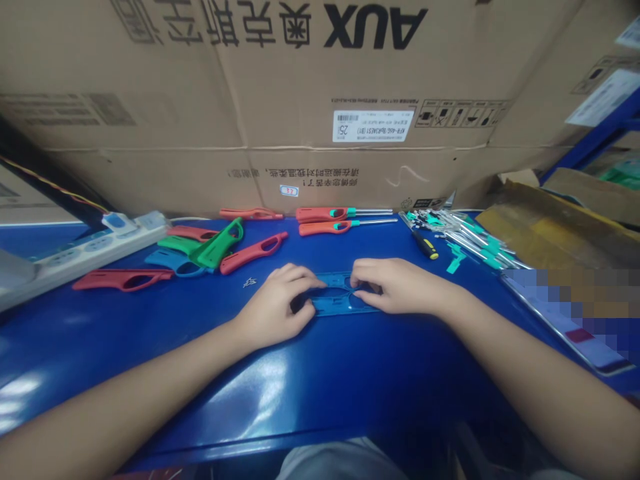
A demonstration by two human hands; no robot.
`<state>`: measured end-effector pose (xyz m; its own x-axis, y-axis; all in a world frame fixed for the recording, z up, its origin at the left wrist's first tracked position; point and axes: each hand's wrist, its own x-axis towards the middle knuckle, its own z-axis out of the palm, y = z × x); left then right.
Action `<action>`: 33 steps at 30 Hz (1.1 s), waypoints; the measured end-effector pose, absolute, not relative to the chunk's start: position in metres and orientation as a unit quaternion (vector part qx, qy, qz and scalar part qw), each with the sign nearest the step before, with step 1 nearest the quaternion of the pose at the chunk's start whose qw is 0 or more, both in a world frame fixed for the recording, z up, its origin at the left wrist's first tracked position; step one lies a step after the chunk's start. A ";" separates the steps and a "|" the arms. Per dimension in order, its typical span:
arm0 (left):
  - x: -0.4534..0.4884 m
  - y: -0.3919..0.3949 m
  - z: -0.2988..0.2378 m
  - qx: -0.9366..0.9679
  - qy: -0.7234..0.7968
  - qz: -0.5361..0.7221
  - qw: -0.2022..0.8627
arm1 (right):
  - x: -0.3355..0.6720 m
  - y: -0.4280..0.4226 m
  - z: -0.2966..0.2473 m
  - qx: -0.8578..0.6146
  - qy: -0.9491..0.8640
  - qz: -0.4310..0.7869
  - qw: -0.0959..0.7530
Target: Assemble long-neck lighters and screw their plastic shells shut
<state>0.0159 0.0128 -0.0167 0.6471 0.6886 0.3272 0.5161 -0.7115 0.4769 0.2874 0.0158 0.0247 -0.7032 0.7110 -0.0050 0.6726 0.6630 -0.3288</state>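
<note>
Two blue lighter casing halves lie side by side on the blue table in front of me, the far half (pixel 334 280) and the near half (pixel 333 306). My left hand (pixel 280 305) grips their left ends, its index finger on the far half and thumb on the near one. At the right ends, my right hand (pixel 400 285) has its fingers curled onto the same pieces, thumb and index finger close together. The fingers cover both ends of the casings. A few small metal bits (pixel 249 283) lie just left of my left hand.
Several loose casings, including a green one (pixel 220 245) and a red one (pixel 123 279), lie left. Behind are two red lighters with metal tubes (pixel 373 221). A screwdriver (pixel 426 245), a pile of metal rods (pixel 470 237) and a power strip (pixel 105 247) flank them. A cardboard box (pixel 280 120) walls the back.
</note>
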 end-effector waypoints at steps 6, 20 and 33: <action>0.015 0.012 -0.015 0.894 0.342 0.240 0.163 | 0.285 0.015 0.027 -0.379 -0.915 0.130 0.043; 0.015 0.011 -0.016 0.895 0.347 0.236 0.153 | 0.271 0.000 0.023 -0.381 -0.924 -0.010 -0.027; 0.015 0.007 -0.012 0.910 0.311 0.246 0.121 | 0.413 0.057 0.046 -0.799 -0.587 -0.033 0.128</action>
<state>0.0151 0.0065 -0.0122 0.6855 0.6254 0.3727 0.5059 -0.7773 0.3739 0.4130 0.0568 0.0459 0.3087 0.9292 0.2030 0.9461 -0.2779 -0.1663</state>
